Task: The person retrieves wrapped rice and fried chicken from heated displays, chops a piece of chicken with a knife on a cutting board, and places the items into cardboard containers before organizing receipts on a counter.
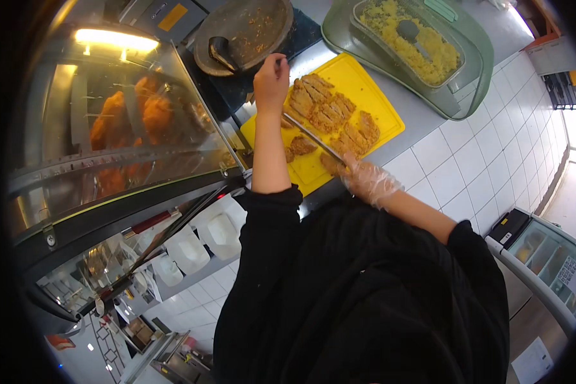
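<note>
Breaded fried meat cut into strips (333, 113) lies in several portions on a yellow cutting board (381, 108). My right hand (365, 180), in a clear plastic glove, grips a knife at the board's near right edge. The knife's long blade (312, 135) slants up and left over the board, and its far end reaches my left wrist. Smaller browned pieces (302, 145) lie below the blade. My left hand (272, 79) is bare, raised above the board's far left corner beside a dark oval pan (278, 29); its fingers are curled, and whether they hold anything is unclear.
At left stands a lit glass display case (182, 101) with browned poultry inside. Beyond the board, a green plastic tray (480, 91) bears a clear container of yellow shredded food (389, 24) with a scoop. White tubs (223, 235) sit lower left. A glass-topped cooler (542, 259) stands right.
</note>
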A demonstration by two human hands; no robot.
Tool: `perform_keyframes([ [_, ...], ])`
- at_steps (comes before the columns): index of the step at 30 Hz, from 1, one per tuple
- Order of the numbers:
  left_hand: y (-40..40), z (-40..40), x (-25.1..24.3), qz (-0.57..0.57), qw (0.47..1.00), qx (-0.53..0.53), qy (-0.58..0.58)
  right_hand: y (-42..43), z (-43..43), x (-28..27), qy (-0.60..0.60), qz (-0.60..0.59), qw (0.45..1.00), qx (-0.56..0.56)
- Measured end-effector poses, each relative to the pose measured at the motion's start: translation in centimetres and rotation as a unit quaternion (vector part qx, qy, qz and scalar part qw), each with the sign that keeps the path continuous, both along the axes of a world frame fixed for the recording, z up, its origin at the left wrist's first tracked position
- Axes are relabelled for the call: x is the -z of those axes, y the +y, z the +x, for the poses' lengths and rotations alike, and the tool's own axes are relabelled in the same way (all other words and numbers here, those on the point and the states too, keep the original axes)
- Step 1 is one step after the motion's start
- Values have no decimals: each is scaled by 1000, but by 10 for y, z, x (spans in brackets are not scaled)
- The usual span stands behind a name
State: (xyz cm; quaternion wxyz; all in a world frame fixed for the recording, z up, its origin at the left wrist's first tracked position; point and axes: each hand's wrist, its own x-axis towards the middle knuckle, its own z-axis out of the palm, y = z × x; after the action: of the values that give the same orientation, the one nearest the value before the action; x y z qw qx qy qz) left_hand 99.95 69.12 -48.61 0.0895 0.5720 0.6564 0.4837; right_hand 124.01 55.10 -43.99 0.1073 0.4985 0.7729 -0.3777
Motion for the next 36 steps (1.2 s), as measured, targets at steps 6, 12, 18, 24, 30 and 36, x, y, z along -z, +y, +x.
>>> perform_keyframes([
  [6, -20, 2, -18, -40, 998, -45, -14, -36, 1, 42, 198, -71, 977, 30],
  [12, -38, 17, -12, -16, 998, -46, -50, -29, -5, 30, 127, -119, 984, 37],
  [18, -38, 5, 20, -56, 994, -56, -75, -25, -10, 2, 123, -75, 989, 15],
  [24, -31, 4, 34, -90, 989, -60, -98, -20, -22, 13, 30, -67, 997, 0],
  [30, -29, 5, 28, -66, 994, -47, -71, -30, -15, 45, 109, -18, 994, 1],
  [36, -83, 31, -20, 112, 992, -46, -48, -1, -9, 4, 35, -107, 993, 37],
])
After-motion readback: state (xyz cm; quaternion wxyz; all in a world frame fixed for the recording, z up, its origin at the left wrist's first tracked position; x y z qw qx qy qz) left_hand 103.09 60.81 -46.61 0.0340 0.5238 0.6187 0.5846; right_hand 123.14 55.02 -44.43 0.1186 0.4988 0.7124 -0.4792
